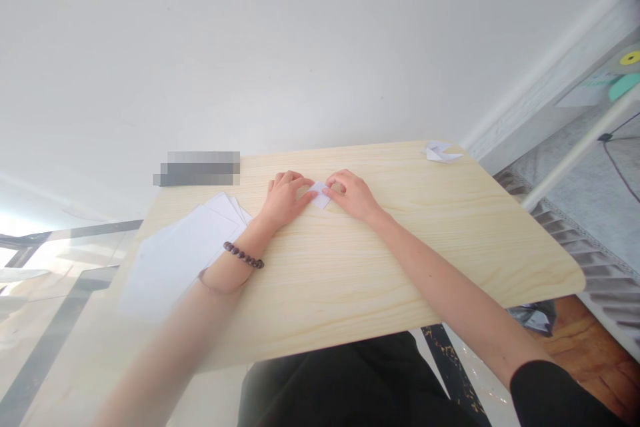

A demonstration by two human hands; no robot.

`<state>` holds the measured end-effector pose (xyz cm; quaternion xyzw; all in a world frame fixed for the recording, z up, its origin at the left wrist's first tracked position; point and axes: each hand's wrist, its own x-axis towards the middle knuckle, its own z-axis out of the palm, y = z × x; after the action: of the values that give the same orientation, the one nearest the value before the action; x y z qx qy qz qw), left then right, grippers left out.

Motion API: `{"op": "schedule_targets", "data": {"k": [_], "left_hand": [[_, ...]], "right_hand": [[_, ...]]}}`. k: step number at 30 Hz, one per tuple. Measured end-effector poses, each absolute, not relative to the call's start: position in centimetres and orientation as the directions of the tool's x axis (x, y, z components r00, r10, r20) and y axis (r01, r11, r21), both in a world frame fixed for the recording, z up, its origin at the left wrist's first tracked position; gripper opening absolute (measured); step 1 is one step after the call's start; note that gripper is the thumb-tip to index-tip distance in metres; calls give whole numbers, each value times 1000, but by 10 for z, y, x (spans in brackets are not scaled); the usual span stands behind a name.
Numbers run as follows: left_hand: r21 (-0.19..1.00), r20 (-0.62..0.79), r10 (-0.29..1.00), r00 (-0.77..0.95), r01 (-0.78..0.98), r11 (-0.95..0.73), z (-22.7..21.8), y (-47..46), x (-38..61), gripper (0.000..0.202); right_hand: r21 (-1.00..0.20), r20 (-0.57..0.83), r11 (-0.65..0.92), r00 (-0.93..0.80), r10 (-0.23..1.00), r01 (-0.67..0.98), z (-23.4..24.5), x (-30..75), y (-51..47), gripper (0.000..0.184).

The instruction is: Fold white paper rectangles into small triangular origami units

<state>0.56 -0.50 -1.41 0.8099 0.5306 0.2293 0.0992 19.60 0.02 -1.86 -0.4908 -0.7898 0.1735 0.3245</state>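
White paper piece [320,195], small and folded, lies flat on the pale wood table [400,260], caught between both hands. The right hand [353,195] pinches its right edge with thumb and forefinger pressed together; the left hand [284,198] presses curled fingertips down on its left edge. Just behind the left hand's wrist sits a dark bead bracelet [243,255]. Left of that wrist, a loose stack of white sheets [180,257] fans over the wood. Well beyond the right hand, at the table's far corner, rests a folded paper figure [440,151].
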Motion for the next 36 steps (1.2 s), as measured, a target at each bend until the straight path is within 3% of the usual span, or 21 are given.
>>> {"op": "schedule_targets", "data": {"k": [11, 17, 22, 26, 36], "left_hand": [[515, 239, 909, 341, 749, -417, -11, -2, 4, 30], [718, 162, 943, 289, 622, -314, -5, -6, 4, 38], [846, 115, 949, 294, 471, -249, -4, -6, 2, 37], [866, 111, 953, 283, 442, -233, -4, -5, 0, 37], [875, 30, 932, 362, 442, -200, 3, -13, 1, 38]], "right_hand": [[-707, 353, 493, -351, 867, 507, -13, 195, -4, 15], [-803, 385, 484, -317, 867, 347, -11, 195, -6, 15], [-892, 268, 346, -277, 923, 290, -13, 196, -4, 29], [-896, 209, 308, -309, 928, 320, -12, 195, -4, 31], [-818, 240, 375, -332, 912, 437, -9, 197, -8, 32]]}}
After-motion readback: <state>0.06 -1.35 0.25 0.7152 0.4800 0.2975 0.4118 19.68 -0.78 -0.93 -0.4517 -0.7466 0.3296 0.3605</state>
